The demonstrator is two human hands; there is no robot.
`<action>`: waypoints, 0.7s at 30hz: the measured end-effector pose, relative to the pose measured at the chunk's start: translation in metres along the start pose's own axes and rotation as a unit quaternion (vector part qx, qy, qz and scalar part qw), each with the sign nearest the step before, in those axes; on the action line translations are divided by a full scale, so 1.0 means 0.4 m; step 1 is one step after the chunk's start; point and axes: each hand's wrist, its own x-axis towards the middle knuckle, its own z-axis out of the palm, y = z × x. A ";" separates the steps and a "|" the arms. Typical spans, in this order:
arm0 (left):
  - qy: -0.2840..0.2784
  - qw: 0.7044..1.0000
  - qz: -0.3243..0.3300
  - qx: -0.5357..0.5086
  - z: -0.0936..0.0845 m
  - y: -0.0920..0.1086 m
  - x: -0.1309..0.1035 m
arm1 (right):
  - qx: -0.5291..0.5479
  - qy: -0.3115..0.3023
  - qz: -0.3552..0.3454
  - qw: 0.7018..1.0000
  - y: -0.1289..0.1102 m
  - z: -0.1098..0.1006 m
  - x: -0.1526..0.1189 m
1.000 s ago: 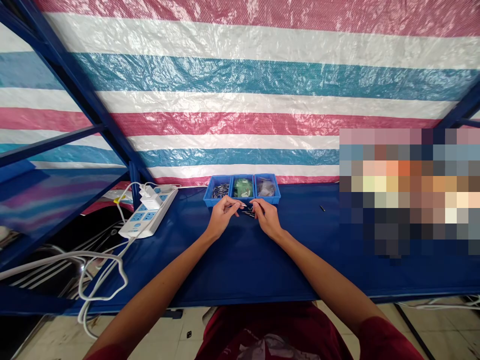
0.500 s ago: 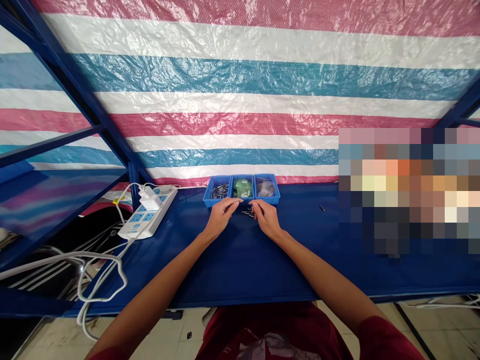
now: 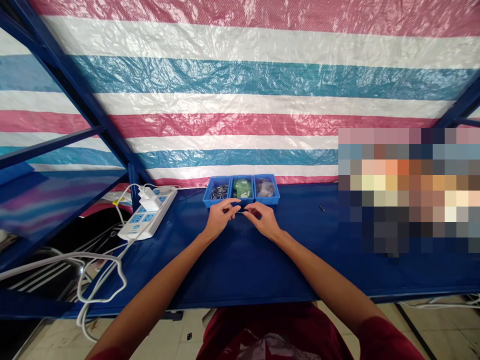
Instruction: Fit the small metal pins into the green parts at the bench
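Observation:
My left hand point(image 3: 221, 216) and my right hand point(image 3: 263, 218) face each other just in front of three blue bins. Each has thumb and fingers drawn together in a pinch. A thin, pale piece point(image 3: 240, 213) shows between the fingertips, too small to name. Metal pins or screws fill the left bin point(image 3: 216, 204). Green packets lie in the middle bin point(image 3: 243, 176), and clear plastic bags in the right bin point(image 3: 272, 201). One small dark metal piece point(image 3: 321, 208) rests on the table to the right.
A white power strip point(image 3: 144, 231) with a plugged adapter point(image 3: 150, 199) and loose white cables point(image 3: 122, 272) lies on the left of the blue table point(image 3: 247, 270). Blue frame bars and a striped sheet point(image 3: 240, 125) stand behind. The right side is pixelated.
My right hand has moved slightly left, closer to my left hand. The metal pieces that showed beside its fingertips on the table no longer show.

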 end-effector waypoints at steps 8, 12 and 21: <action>0.004 0.999 -0.032 -0.039 0.008 0.005 -0.005 | -0.016 -0.024 -0.029 0.999 0.003 0.001 0.000; -0.002 0.998 -0.036 -0.049 0.009 0.005 -0.004 | -0.024 -0.034 -0.022 0.999 0.001 0.001 0.001; 0.003 1.000 0.012 0.003 0.005 0.002 0.003 | -0.038 0.003 0.037 0.999 0.000 -0.007 0.002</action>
